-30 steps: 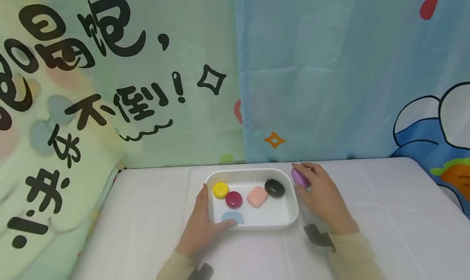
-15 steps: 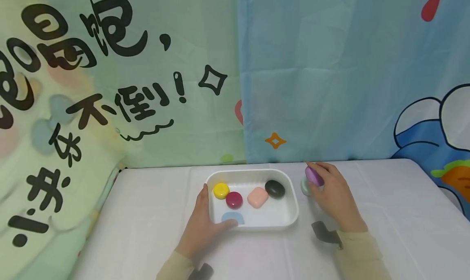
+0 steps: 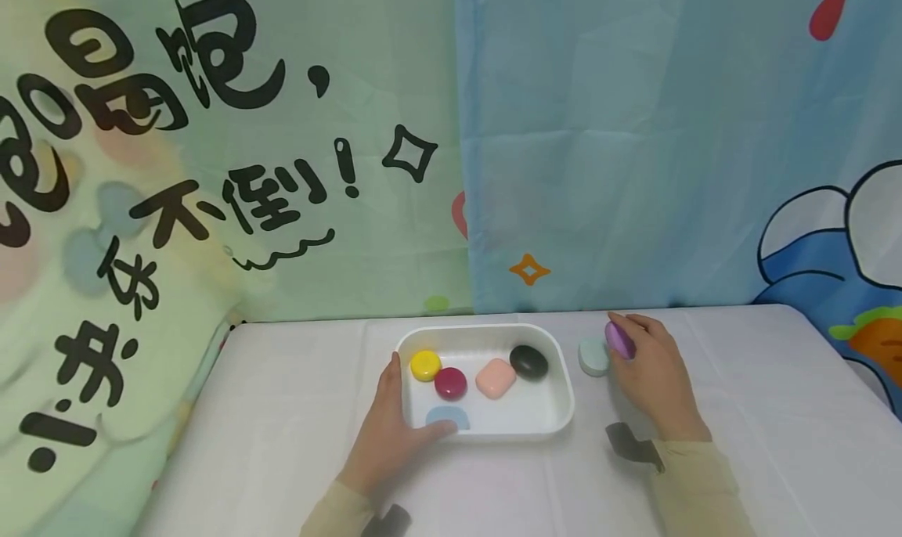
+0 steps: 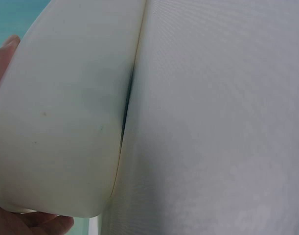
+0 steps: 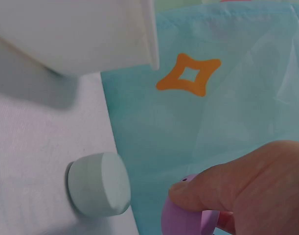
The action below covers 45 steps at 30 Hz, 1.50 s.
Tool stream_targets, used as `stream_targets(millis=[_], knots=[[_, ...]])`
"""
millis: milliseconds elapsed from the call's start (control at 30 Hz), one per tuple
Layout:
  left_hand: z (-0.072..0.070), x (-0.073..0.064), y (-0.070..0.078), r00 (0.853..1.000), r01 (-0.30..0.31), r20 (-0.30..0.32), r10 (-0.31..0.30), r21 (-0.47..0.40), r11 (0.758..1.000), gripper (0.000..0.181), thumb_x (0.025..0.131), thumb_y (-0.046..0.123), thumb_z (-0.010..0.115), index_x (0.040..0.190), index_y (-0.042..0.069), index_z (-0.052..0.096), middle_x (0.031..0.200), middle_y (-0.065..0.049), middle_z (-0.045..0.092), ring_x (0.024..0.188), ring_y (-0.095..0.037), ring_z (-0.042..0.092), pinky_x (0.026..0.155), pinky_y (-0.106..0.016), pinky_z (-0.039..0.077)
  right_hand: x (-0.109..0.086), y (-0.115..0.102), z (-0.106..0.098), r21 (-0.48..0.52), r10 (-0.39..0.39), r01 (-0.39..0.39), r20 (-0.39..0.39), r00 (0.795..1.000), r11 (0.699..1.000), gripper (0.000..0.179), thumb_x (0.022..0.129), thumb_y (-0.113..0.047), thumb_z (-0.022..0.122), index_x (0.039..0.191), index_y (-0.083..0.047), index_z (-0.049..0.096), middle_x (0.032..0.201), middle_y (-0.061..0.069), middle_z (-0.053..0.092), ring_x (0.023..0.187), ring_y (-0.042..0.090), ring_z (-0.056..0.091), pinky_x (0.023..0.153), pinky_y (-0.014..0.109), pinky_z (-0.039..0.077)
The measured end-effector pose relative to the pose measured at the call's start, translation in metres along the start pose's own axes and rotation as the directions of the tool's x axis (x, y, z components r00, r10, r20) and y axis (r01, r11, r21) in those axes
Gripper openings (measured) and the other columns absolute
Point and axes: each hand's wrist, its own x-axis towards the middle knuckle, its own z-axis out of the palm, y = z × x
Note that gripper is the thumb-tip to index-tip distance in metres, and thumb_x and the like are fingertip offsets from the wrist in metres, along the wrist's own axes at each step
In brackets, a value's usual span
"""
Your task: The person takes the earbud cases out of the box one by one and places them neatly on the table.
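My left hand grips the left front corner of a white tray, its thumb over the front rim and its fingers along the left side. In the tray lie a yellow round piece, a dark red round piece, a pink squarish piece and a black oval piece. Right of the tray, my right hand pinches a smooth purple piece; in the right wrist view, the thumb presses on the purple piece. A pale green rounded block sits on the cloth between tray and right hand.
A white cloth covers the table. Behind its far edge hangs a printed curtain, green with black lettering on the left and blue on the right. A light blue half-round mark shows at the tray's front.
My right hand has moved right, away from the tray's right edge, with the purple piece in it. The pale green block, hidden before, has come into view. My left hand and the tray stay put.
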Motion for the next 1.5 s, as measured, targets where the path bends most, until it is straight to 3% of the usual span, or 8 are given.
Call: stream_targets(millis=[333,767,1067,1333,1500], knots=[[-0.001,-0.001,0.004,1.0,-0.012,0.006,0.012,-0.008,1.0,0.123,0.074,0.059,0.081,0.163,0.015,0.009,0.166,-0.005,0.02,0.149,-0.028,0.027,0.118,-0.051,0.03,-0.002,0.011,0.007,-0.008,0.047,-0.047,0.013,0.999,0.999,0.048,0.091,-0.004,0.062,0.138,0.006,0.054,0.134,0.037,0.045,0.122,0.058,0.044,0.102,0.07,0.037],[-0.002,-0.001,0.003,1.0,-0.007,0.003,0.008,-0.009,1.0,0.123,0.074,0.06,0.081,0.163,0.014,0.009,0.166,-0.005,0.02,0.15,-0.028,0.026,0.118,-0.051,0.029,-0.002,0.032,0.018,0.0,0.019,-0.019,-0.008,1.0,1.0,0.05,0.087,0.0,0.063,0.136,0.008,0.055,0.131,0.039,0.047,0.117,0.06,0.046,0.099,0.07,0.037],[-0.002,-0.003,0.004,1.0,-0.005,-0.005,0.005,-0.012,1.0,0.123,0.074,0.06,0.081,0.163,0.014,0.01,0.166,-0.005,0.021,0.149,-0.028,0.027,0.118,-0.051,0.029,-0.001,0.035,0.023,-0.007,0.071,-0.071,0.055,0.996,0.997,0.051,0.089,-0.003,0.062,0.138,0.007,0.053,0.133,0.039,0.046,0.119,0.059,0.045,0.101,0.07,0.036],[-0.002,-0.001,0.002,1.0,-0.008,-0.003,0.008,-0.007,1.0,0.123,0.074,0.06,0.081,0.163,0.015,0.009,0.166,-0.005,0.021,0.149,-0.028,0.028,0.118,-0.051,0.03,-0.003,0.036,0.025,-0.009,0.041,-0.041,0.049,0.998,0.999,0.051,0.087,-0.002,0.064,0.136,0.008,0.054,0.131,0.04,0.048,0.118,0.059,0.046,0.101,0.069,0.036],[-0.001,-0.001,0.002,1.0,-0.01,-0.003,0.01,-0.006,1.0,0.123,0.074,0.061,0.081,0.163,0.014,0.01,0.166,-0.005,0.021,0.148,-0.028,0.029,0.117,-0.051,0.031,-0.002,0.035,0.024,-0.008,0.064,-0.064,0.061,0.996,0.998,0.054,0.088,-0.005,0.063,0.139,0.008,0.051,0.133,0.039,0.047,0.12,0.058,0.044,0.102,0.069,0.035]])
